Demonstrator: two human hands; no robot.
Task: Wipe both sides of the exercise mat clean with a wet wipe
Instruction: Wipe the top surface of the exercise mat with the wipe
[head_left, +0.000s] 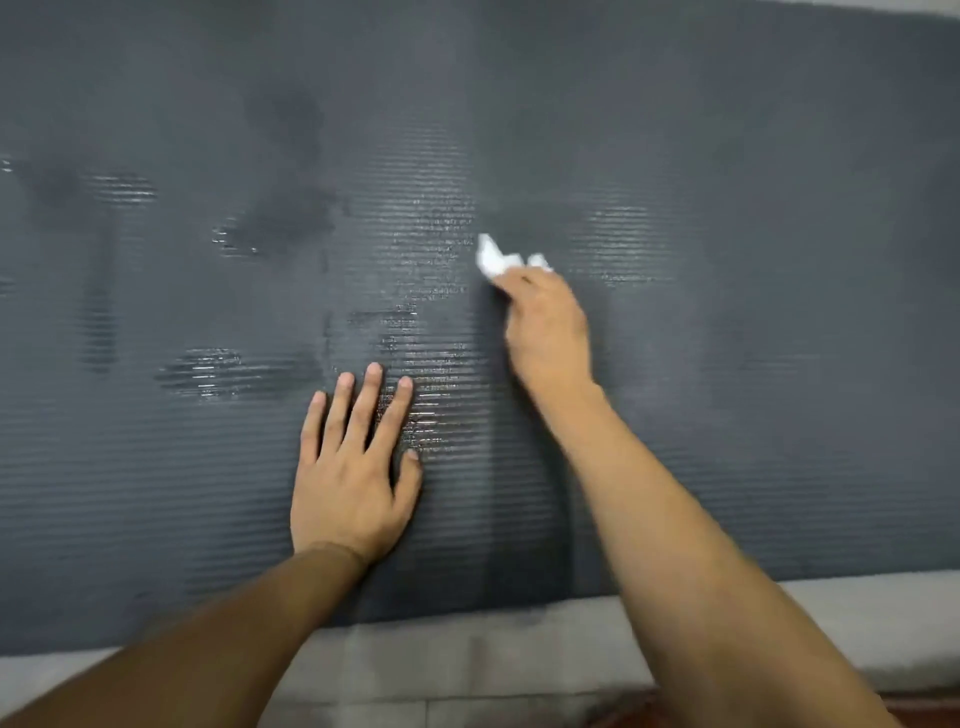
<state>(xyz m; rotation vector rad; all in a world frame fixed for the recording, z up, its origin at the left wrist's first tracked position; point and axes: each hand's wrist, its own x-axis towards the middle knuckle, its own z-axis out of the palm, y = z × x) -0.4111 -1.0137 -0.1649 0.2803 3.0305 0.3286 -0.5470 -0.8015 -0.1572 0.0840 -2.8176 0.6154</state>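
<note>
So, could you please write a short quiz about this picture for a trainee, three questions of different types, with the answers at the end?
1. True or false: the left hand lies flat with straight fingers on the exercise mat.
2. Multiple choice: what does the right hand hold? A) a sponge B) a white wet wipe C) a spray bottle
3. Fill in the missing word: the shiny wet patches on the mat lie mostly to the ____ of the right hand.

Key:
1. True.
2. B; the fingers are curled round it in a closed grip.
3. Left.
</note>
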